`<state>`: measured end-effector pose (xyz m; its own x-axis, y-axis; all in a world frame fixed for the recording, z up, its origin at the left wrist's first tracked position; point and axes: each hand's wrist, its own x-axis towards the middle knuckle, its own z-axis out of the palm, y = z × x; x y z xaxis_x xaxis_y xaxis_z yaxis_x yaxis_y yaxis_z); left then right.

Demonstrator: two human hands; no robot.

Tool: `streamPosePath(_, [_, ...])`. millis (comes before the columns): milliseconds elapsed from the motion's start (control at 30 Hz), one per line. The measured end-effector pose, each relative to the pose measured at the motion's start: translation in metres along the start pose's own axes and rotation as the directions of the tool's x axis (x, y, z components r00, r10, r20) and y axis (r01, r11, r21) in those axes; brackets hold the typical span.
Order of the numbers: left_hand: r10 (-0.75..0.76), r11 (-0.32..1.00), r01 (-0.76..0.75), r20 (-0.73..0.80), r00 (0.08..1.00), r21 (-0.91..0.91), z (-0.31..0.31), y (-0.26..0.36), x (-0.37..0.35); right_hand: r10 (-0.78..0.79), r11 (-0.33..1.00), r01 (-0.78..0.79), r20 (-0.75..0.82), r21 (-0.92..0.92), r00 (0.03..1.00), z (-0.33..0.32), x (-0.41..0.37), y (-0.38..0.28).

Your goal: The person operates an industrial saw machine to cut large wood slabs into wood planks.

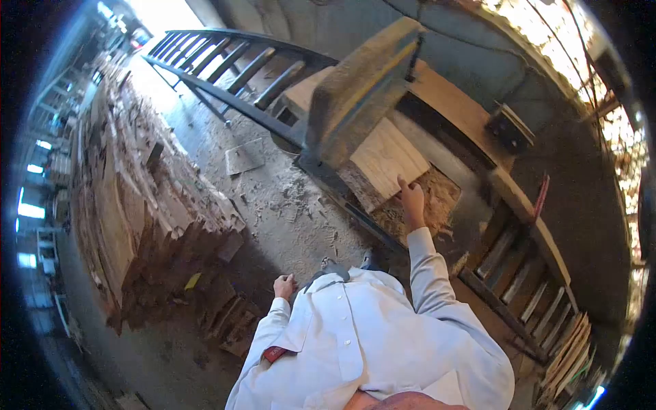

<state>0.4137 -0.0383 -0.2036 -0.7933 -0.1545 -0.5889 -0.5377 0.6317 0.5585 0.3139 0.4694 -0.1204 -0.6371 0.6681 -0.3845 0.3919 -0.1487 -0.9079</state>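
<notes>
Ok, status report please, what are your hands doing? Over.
Right hand open, on the wooden board edge. Left hand curled at the side, empty. Sawdust beside the board, dusty machine housing over it.

- A heap of wood offcuts (150,219) lies along the left of the dusty floor (287,212).
- A dark metal roller rack (232,65) runs across the top.
- A flat square plate (244,157) lies on the floor.
- Stacked slats (567,355) sit at lower right.

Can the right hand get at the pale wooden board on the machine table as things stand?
Probably yes: the right hand lies at the wooden board's near edge, arm outstretched, nothing between. The machine housing overhangs only its far end.
</notes>
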Motion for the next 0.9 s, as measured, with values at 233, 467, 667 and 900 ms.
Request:
streamPosePath(233, [-0.029,0.969,0.032,-0.013,0.999,0.243,0.023,-0.095,0.012,0.077,0.962,-0.081,0.025,0.262,0.997,0.008,-0.003,-0.01])
streamPosePath(467, [-0.044,0.97,0.031,0.05,0.998,0.239,0.026,-0.109,0.009,-0.004,0.987,0.013,-0.059,0.158,0.998,-0.078,-0.071,-0.04])
streamPosePath(667, [-0.006,0.965,-0.023,0.113,0.994,0.26,0.04,-0.131,0.036,0.106,0.942,-0.034,-0.198,0.334,0.975,-0.202,-0.161,-0.01])
streamPosePath(900, [0.043,0.965,-0.103,0.239,0.97,0.243,0.025,-0.131,0.054,-0.049,0.997,-0.009,-0.7,-0.078,0.712,-0.373,-0.224,0.036])
